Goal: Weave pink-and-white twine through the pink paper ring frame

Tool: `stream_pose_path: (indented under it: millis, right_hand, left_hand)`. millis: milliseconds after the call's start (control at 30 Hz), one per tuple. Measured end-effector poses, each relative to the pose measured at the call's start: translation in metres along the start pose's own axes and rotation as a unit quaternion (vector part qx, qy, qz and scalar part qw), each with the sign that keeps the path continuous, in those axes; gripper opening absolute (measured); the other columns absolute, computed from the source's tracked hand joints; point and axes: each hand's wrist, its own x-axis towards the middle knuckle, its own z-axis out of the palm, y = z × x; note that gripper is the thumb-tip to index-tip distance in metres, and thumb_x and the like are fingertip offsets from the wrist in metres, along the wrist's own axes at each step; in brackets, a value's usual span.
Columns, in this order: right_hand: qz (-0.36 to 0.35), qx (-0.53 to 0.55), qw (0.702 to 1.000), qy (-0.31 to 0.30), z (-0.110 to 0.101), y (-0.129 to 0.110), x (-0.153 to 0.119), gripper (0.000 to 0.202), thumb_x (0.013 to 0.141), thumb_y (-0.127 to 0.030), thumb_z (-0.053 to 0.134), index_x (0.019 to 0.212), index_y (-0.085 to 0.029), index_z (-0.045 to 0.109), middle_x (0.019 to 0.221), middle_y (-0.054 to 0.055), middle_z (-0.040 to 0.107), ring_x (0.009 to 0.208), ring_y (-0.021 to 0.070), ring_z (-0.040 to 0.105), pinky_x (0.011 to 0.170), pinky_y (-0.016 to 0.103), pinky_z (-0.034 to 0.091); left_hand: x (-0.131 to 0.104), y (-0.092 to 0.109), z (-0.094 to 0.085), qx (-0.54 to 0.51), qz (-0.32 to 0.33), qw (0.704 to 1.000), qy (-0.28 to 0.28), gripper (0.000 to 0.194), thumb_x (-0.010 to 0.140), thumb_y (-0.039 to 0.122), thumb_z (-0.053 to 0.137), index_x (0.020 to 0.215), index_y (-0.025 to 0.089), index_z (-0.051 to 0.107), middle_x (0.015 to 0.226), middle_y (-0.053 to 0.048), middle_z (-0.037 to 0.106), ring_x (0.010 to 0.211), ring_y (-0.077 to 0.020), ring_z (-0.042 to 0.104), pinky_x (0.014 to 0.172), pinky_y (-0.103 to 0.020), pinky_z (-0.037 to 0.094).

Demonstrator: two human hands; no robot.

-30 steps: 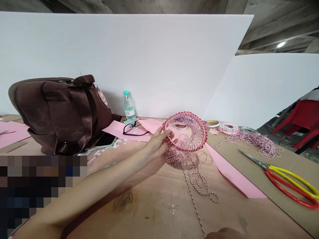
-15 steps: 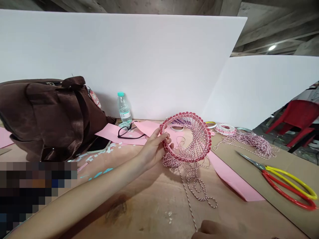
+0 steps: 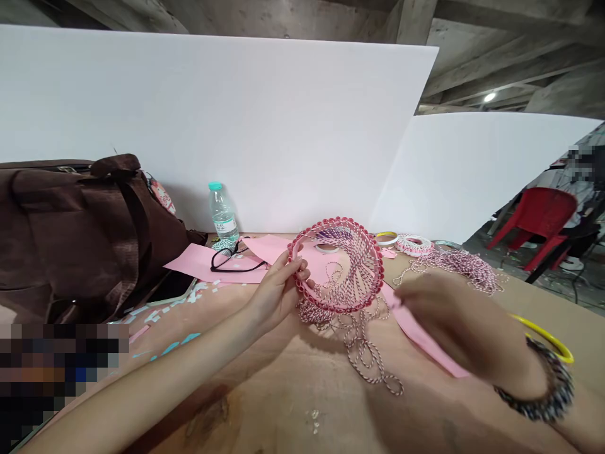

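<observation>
My left hand (image 3: 282, 287) grips the left rim of a round hoop (image 3: 380, 265) edged with pink-red knots or beads. Red-and-white twisted cord (image 3: 362, 268) is strung across the inside, fanning out on the right and lower side, with purple strands near the top. An open gap shows at the hoop's left. Beneath it a loose bundle of the same cord (image 3: 375, 366) trails on the table. My right hand (image 3: 439, 315), with a dark braided band on its wrist, is right of the hoop, apart from it. Motion smears its fingers; whether they hold cord is unclear.
Pink paper sheets (image 3: 189, 261), black glasses (image 3: 222, 259) and a water bottle (image 3: 222, 211) stand or lie behind. A brown bag (image 3: 85, 233) fills the left. Rings and a cord heap (image 3: 463, 265) lie at right. My right arm mostly covers scissors, whose yellow handle (image 3: 548, 334) shows.
My right hand has risen from the bottom edge to beside the hoop. The cord strand that ran down toward it no longer shows there. The view has shifted slightly right.
</observation>
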Motion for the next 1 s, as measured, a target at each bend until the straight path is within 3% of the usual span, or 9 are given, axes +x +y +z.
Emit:
stream_pose_path:
  millis: [67, 133, 167, 333, 467, 567, 833, 1000]
  right_hand:
    - [0.001, 0.002, 0.987, 0.158, -0.003, 0.022, 0.01, 0.014, 0.08, -0.027, 0.065, 0.094, -0.029, 0.067, 0.089, 0.003, 0.07, 0.082, 0.0195, 0.065, 0.075, 0.038, 0.055]
    - [0.048, 0.027, 0.969, 0.242, -0.001, 0.042, 0.015, 0.021, 0.081, -0.027, 0.065, 0.102, -0.027, 0.066, 0.092, 0.004, 0.07, 0.08, 0.0183, 0.065, 0.074, 0.038, 0.055]
    - [0.076, 0.045, 0.963, 0.255, 0.001, 0.051, 0.016, 0.022, 0.081, -0.029, 0.065, 0.102, -0.026, 0.067, 0.092, 0.004, 0.07, 0.08, 0.0182, 0.065, 0.075, 0.038, 0.055]
    - [0.144, 0.125, 0.956, 0.223, 0.012, 0.072, 0.012, 0.014, 0.08, -0.033, 0.065, 0.091, -0.026, 0.07, 0.092, 0.003, 0.07, 0.086, 0.019, 0.063, 0.082, 0.04, 0.051]
    - [0.208, 0.189, 0.946, 0.163, 0.025, 0.075, 0.006, 0.014, 0.081, -0.035, 0.063, 0.089, -0.024, 0.067, 0.086, 0.003, 0.065, 0.076, 0.0161, 0.058, 0.073, 0.035, 0.049]
    - [0.247, 0.252, 0.926, 0.137, 0.037, 0.073, 0.006, 0.015, 0.08, -0.036, 0.062, 0.087, -0.022, 0.064, 0.082, 0.003, 0.062, 0.075, 0.0158, 0.056, 0.071, 0.034, 0.048]
    - [0.196, 0.396, 0.885, 0.146, 0.045, 0.061, 0.013, 0.004, 0.08, -0.029, 0.063, 0.084, -0.027, 0.064, 0.079, -0.002, 0.057, 0.072, 0.013, 0.051, 0.07, 0.029, 0.043]
    - [0.193, 0.407, 0.882, 0.136, 0.048, 0.06, 0.006, 0.004, 0.08, -0.029, 0.065, 0.083, -0.028, 0.067, 0.081, -0.002, 0.058, 0.076, 0.0134, 0.051, 0.074, 0.029, 0.042]
  left_hand:
    - [0.0, 0.001, 0.001, -0.009, -0.001, 1.0, 0.003, 0.022, 0.079, 0.009, 0.059, 0.097, 0.018, 0.05, 0.068, 0.005, 0.047, 0.053, -0.0051, 0.043, 0.057, -0.021, 0.046]
    - [-0.001, 0.002, 0.002, -0.013, 0.0, 1.0, 0.006, 0.02, 0.08, 0.009, 0.058, 0.096, 0.018, 0.05, 0.067, 0.005, 0.045, 0.052, -0.0052, 0.042, 0.056, -0.02, 0.044]
    - [-0.001, 0.003, 0.003, -0.013, 0.001, 1.0, 0.006, 0.02, 0.08, 0.009, 0.057, 0.097, 0.018, 0.051, 0.067, 0.005, 0.045, 0.052, -0.0054, 0.042, 0.056, -0.021, 0.044]
    - [0.001, 0.007, 0.002, -0.06, -0.003, 0.998, 0.007, 0.019, 0.085, 0.011, 0.051, 0.102, 0.017, 0.052, 0.067, 0.004, 0.044, 0.052, -0.0059, 0.042, 0.054, -0.02, 0.043]
    - [0.004, 0.011, 0.0, -0.152, -0.033, 0.987, 0.025, 0.019, 0.09, 0.01, 0.039, 0.1, 0.013, 0.054, 0.064, 0.003, 0.041, 0.05, -0.0053, 0.043, 0.05, -0.017, 0.041]
    - [0.004, 0.01, 0.001, -0.148, -0.057, 0.987, 0.034, 0.02, 0.09, 0.01, 0.036, 0.097, 0.013, 0.054, 0.063, 0.003, 0.04, 0.048, -0.0052, 0.042, 0.047, -0.016, 0.038]
    - [-0.001, 0.002, -0.001, -0.102, -0.073, 0.992, -0.018, 0.019, 0.084, 0.009, 0.045, 0.1, 0.014, 0.054, 0.064, 0.003, 0.04, 0.048, -0.006, 0.039, 0.047, -0.018, 0.037]
    - [0.0, 0.002, -0.004, -0.098, -0.083, 0.991, -0.021, 0.014, 0.084, 0.009, 0.043, 0.092, 0.014, 0.054, 0.062, 0.003, 0.037, 0.048, -0.0062, 0.037, 0.046, -0.018, 0.036]
